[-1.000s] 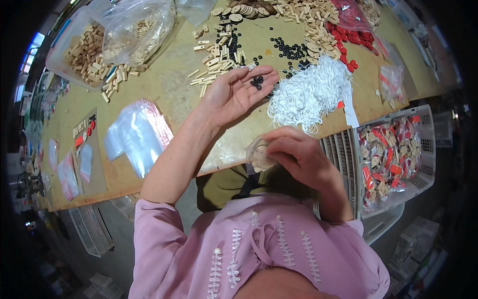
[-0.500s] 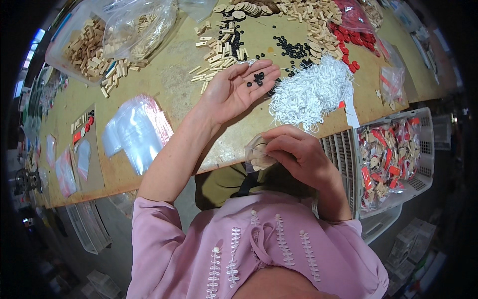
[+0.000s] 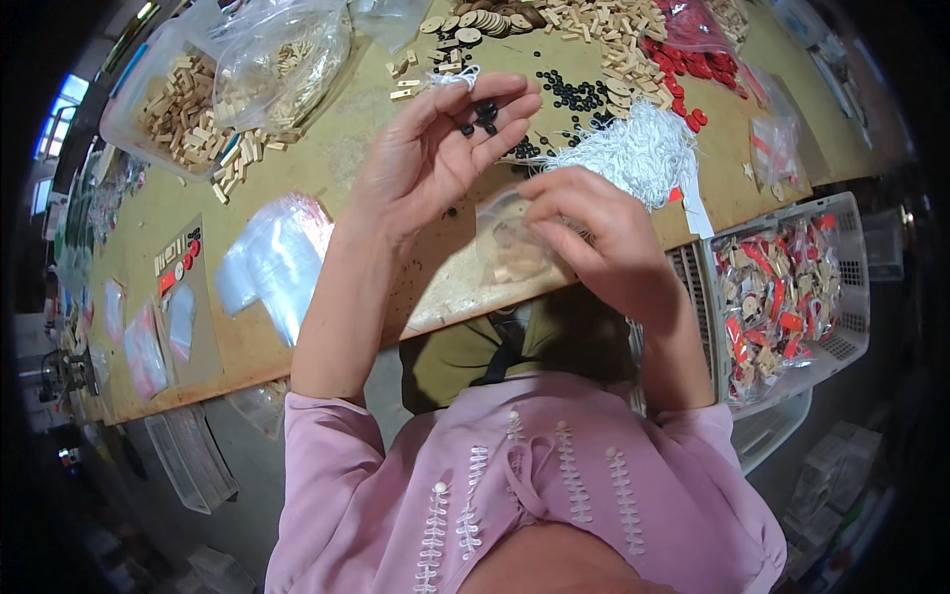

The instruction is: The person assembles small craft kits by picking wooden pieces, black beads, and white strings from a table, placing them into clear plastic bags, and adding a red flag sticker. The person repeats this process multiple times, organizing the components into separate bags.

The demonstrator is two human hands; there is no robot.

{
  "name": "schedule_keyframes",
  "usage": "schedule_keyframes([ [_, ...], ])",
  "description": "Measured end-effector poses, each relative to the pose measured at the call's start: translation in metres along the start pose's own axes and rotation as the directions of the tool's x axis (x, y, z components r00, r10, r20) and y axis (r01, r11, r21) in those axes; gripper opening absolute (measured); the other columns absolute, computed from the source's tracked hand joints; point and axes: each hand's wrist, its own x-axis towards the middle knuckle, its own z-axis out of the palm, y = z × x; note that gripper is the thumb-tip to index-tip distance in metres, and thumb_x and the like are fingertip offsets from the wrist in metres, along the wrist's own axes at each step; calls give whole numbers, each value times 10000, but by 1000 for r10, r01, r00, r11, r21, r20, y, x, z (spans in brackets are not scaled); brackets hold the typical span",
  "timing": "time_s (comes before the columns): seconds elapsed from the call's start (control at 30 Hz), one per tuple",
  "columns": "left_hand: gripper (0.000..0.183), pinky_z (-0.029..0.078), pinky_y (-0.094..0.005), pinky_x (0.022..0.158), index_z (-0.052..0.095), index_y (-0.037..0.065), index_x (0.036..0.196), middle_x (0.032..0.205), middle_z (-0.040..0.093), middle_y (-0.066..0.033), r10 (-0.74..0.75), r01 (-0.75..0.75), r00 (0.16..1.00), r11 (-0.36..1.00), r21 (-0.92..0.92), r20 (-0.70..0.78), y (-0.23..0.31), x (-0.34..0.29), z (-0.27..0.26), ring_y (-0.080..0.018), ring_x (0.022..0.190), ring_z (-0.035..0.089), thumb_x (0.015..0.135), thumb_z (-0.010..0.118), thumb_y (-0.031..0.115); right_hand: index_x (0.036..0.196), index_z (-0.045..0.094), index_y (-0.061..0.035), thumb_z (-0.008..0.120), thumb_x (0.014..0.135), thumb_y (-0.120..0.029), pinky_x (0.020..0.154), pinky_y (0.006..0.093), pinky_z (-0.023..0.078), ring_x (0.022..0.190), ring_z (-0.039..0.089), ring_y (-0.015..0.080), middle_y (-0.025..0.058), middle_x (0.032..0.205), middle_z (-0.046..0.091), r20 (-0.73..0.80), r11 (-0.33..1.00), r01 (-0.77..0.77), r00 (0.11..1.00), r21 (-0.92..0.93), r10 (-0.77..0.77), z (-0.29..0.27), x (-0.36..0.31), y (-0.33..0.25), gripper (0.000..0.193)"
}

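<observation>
Palm up over the table, my left hand [image 3: 421, 163] cups several small black beads [image 3: 485, 114] near its half-curled fingers. Just past its thumb lies a bit of white string [image 3: 457, 77]; whether the hand touches it I cannot tell. My right hand [image 3: 604, 233] pinches the upper part of a clear plastic bag [image 3: 510, 233] at the table's near edge. Light wooden pieces [image 3: 520, 265] show inside that bag. A heap of white strings [image 3: 633, 153] lies just beyond my right hand, with loose black beads [image 3: 574, 94] behind it.
Wooden blocks [image 3: 183, 109] fill a clear bin at the far left. Flat empty bags [image 3: 272, 252] lie left of my arm, beside a sample board [image 3: 203, 337]. Red pieces [image 3: 683, 64] are at the far right. A white crate [image 3: 851, 297] of filled bags stands right of the table.
My left hand has moved slightly left and farther away, its fingers curling more around the beads. My right hand has raised the bag from the table's edge to above the tabletop.
</observation>
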Motion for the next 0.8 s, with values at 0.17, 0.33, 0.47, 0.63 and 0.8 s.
schedule_keyframes([
  [0.17, 464, 514, -414, 1075, 584, -158, 1289, 1311, 638, -266, 39, -56, 997, 942, 332, 60, 1, -5, 32, -337, 1250, 626, 1072, 445, 227, 965, 708, -22, 676, 895, -52, 912, 372, 524, 1033, 672, 279, 140, 1052, 695, 71, 998, -68, 995, 15, 67, -3, 18, -2, 83],
  [0.33, 443, 510, -402, 1057, 640, -125, 1234, 1252, 687, -254, 96, -131, 991, 870, 475, 98, -4, -9, 27, -309, 1168, 674, 1065, 437, 231, 975, 713, -22, 690, 887, -66, 942, 372, 518, 1073, 666, 282, 141, 1093, 700, 69, 1000, -19, 997, -17, 20, 3, 20, 2, 100],
  [0.47, 449, 506, -397, 1062, 651, -114, 1224, 1259, 690, -240, 112, -135, 991, 869, 476, 77, -6, -12, 18, -287, 1163, 678, 1062, 450, 253, 979, 714, -20, 688, 886, -40, 958, 359, 517, 1102, 667, 274, 129, 1142, 707, 58, 1000, 25, 998, 1, -25, 10, 18, 7, 100],
  [0.63, 407, 513, -348, 1018, 728, -21, 1188, 1194, 742, -142, 218, -171, 976, 731, 660, 11, 5, -15, 13, -216, 1131, 693, 1055, 517, 301, 975, 706, -11, 677, 888, -11, 951, 350, 521, 1101, 671, 257, 126, 1181, 700, 80, 997, -49, 996, 61, 44, 11, 19, 6, 92],
  [0.8, 281, 523, -309, 940, 761, 0, 1165, 1097, 775, -74, 238, -158, 968, 326, 932, 81, 16, -20, 7, -118, 1042, 696, 1012, 655, 210, 971, 696, -4, 670, 894, -16, 941, 347, 522, 1086, 676, 258, 129, 1182, 694, 57, 998, -56, 997, 35, 54, 5, 16, 5, 82],
])
